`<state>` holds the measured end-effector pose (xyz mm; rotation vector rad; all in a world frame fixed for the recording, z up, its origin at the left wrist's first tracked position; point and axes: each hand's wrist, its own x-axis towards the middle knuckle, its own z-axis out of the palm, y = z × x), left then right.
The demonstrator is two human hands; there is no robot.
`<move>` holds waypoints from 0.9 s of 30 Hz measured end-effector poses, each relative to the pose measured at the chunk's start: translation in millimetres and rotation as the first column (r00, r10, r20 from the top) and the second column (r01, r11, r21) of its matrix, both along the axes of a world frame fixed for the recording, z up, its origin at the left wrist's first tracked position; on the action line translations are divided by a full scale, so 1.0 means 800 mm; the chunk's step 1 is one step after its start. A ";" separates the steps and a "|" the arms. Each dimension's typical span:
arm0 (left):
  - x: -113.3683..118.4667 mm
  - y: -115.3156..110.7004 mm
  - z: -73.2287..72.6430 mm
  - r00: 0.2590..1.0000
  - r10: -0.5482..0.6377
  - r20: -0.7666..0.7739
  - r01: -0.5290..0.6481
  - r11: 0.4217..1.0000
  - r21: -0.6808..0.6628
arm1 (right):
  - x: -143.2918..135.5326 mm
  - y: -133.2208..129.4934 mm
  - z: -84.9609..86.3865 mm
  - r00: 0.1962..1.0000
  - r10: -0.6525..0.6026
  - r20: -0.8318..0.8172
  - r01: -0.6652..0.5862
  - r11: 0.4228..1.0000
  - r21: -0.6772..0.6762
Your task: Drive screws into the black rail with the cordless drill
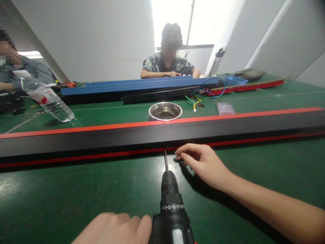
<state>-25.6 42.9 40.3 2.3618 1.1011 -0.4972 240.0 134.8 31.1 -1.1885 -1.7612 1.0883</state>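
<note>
The right hand's fingertips (180,156) pinch something small and dark — probably a screw, too small to tell — against the near edge of the long black rail (162,135), just right of the drill's bit tip. The right hand (200,162) is half-curled, palm down, its forearm running back over the green table (76,189) toward the lower right. The cordless drill (172,210) lies in line with the rail's near edge, bit pointing straight at it, almost touching. The left hand (114,228) rests against the drill's body from the left, fingers loosely bent, not clearly wrapped round it. This looks like setting a screw for driving; the next move calls for bit and screw to meet squarely. Beyond the rail sits a steel bowl (165,111) of dark screws.
</note>
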 end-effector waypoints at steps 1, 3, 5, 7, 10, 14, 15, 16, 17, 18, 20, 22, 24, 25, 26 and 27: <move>0.004 0.003 0.006 1.000 -0.006 -0.013 0.006 1.000 -0.006 | 0.000 0.000 0.000 1.000 0.000 -0.001 0.000 1.000 0.000; 0.012 0.008 0.015 0.999 -0.005 -0.035 0.004 1.000 -0.014 | 0.000 0.000 0.000 1.000 0.002 -0.001 -0.002 1.000 0.002; 0.018 0.011 0.020 0.998 0.021 -0.060 -0.021 1.000 0.000 | 0.000 0.000 0.000 1.000 0.000 0.001 0.000 1.000 0.007; 0.022 0.011 0.022 0.995 0.038 -0.094 -0.037 0.999 0.015 | 0.000 0.000 -0.001 1.000 -0.004 0.003 0.004 1.000 0.009; 0.025 0.009 0.025 0.987 0.036 -0.158 -0.032 0.999 0.029 | 0.000 0.001 -0.002 1.000 -0.003 0.008 0.003 1.000 0.011; 0.028 0.006 0.028 0.980 0.046 -0.193 -0.045 0.999 0.012 | 0.001 0.001 -0.004 1.000 -0.004 0.004 0.004 1.000 0.017; 0.028 0.006 0.028 0.979 0.050 -0.198 -0.050 0.999 0.008 | 0.001 0.001 -0.004 1.000 -0.003 0.002 0.003 1.000 0.018; 0.029 0.006 0.029 0.978 0.050 -0.200 -0.052 0.999 -0.002 | 0.001 0.001 -0.004 1.000 -0.003 0.002 0.003 1.000 0.018; 0.030 0.007 0.029 0.978 0.048 -0.202 -0.052 0.999 -0.014 | 0.001 0.001 -0.004 1.000 -0.002 0.003 0.002 1.000 0.018; 0.030 0.009 0.030 0.978 0.042 -0.206 -0.048 0.998 -0.027 | 0.001 0.001 -0.003 1.000 -0.002 0.006 0.002 1.000 0.019; 0.029 0.012 0.030 0.976 0.024 -0.217 -0.036 0.998 -0.050 | 0.001 0.001 -0.003 1.000 0.000 0.012 0.000 1.000 0.024; 0.029 0.013 0.031 0.975 0.001 -0.221 -0.018 0.997 -0.071 | 0.000 0.001 -0.003 1.000 0.001 0.019 -0.001 1.000 0.031; 0.029 0.012 0.030 0.976 0.002 -0.219 -0.014 0.998 -0.055 | 0.000 0.001 -0.003 1.000 -0.001 0.020 0.000 0.999 0.034; 0.029 0.010 0.029 0.977 0.007 -0.214 -0.016 0.999 -0.039 | 0.000 0.000 -0.002 1.000 -0.005 0.020 0.004 0.999 0.039; 0.030 0.008 0.027 0.977 0.016 -0.212 -0.019 1.000 -0.016 | 0.000 -0.001 -0.001 1.000 -0.013 0.023 0.012 0.999 0.053; 0.030 0.006 0.025 0.977 0.024 -0.213 -0.022 1.000 0.015 | 0.000 -0.003 0.001 0.999 -0.025 0.032 0.022 0.996 0.081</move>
